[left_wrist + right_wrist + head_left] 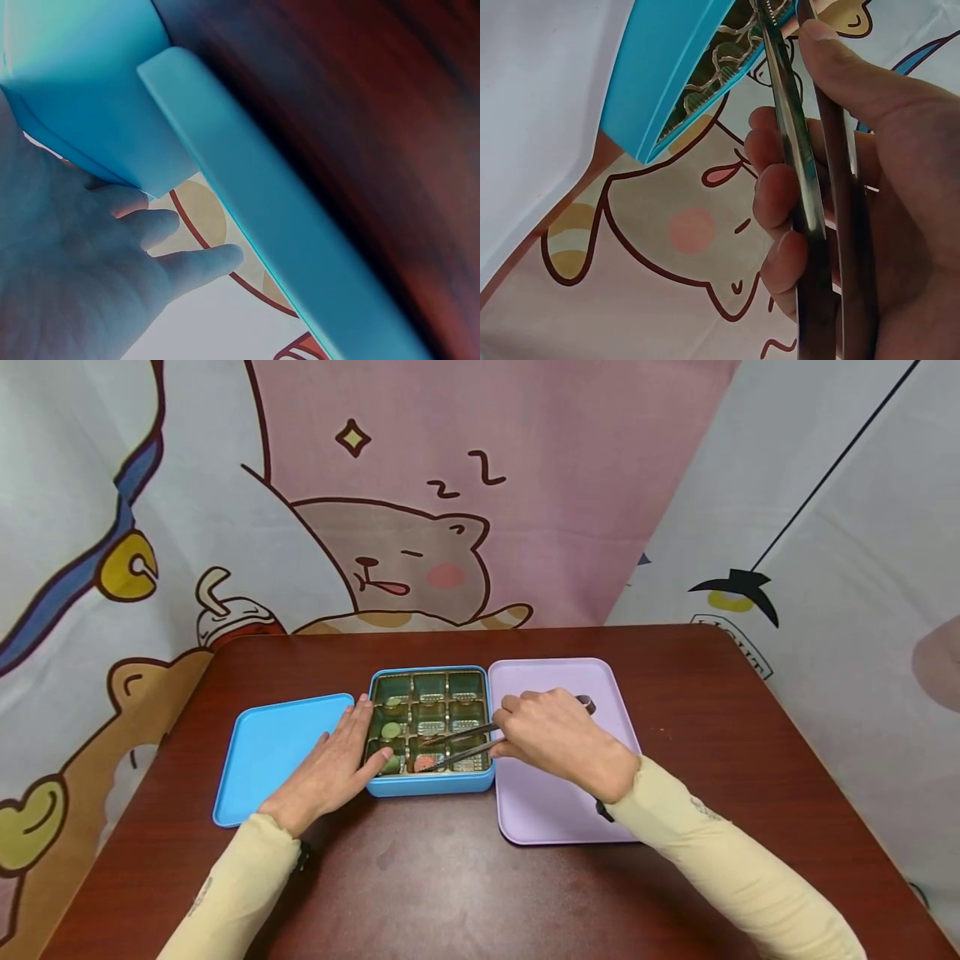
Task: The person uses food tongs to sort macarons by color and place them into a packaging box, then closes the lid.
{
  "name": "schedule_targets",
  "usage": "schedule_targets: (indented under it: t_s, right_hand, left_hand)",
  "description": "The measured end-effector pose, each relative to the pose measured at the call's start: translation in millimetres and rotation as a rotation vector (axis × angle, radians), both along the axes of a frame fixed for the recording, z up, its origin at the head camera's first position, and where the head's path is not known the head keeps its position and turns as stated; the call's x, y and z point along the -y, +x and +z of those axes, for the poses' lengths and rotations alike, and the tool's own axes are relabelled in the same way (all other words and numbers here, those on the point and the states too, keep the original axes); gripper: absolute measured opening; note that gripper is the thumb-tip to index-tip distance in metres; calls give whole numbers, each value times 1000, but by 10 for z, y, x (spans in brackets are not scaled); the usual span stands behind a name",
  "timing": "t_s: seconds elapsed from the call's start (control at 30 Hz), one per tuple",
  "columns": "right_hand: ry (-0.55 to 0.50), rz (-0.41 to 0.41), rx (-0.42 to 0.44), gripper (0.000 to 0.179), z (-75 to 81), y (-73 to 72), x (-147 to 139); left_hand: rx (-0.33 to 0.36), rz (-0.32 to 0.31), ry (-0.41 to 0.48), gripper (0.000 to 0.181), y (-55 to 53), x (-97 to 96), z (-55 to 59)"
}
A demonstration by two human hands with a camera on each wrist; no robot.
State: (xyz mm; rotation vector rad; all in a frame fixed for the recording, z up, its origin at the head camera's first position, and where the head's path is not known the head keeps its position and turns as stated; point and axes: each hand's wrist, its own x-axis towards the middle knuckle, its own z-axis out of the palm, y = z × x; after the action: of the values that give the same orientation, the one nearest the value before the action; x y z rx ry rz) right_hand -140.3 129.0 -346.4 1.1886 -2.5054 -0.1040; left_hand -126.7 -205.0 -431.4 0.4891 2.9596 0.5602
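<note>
A blue box (431, 786) holds a gold-tinted tray (430, 705) divided into several compartments. Green round pieces (392, 731) sit in its left column, and a pink piece (424, 762) lies in the front middle compartment. My right hand (558, 733) grips metal tongs (802, 165), their arms apart and their tips in the front middle compartment by the pink piece; whether they touch it I cannot tell. My left hand (330, 768) rests against the box's left side with fingers extended, and the left wrist view shows its fingers (202, 266) straight.
Left of the box lies a flat blue lid (277, 752), partly beneath the left forearm's line. A lilac tray (562, 810) stands directly to the right, under my right hand. All rest on a dark red-brown table (427, 885), with a cartoon-printed curtain (570, 468) behind.
</note>
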Motion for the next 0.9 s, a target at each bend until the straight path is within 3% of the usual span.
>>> schedule_targets:
  t_s: [0.33,0.53,0.73,0.9]
  right_hand:
    - [-65,-17,-5,39,-98,42,-212]
    - [-182,-39,33,44,-123,77,-460]
    - [-322,-126,88,46,-117,113,-735]
    - [-380,-222,124,53,-130,161,-946]
  left_hand:
    - [12,4,1,86,5,-11,5]
    - [21,10,2,86,13,-18,20]
    - [37,16,-2,87,9,-18,25]
    - [47,20,-7,88,-4,-15,19]
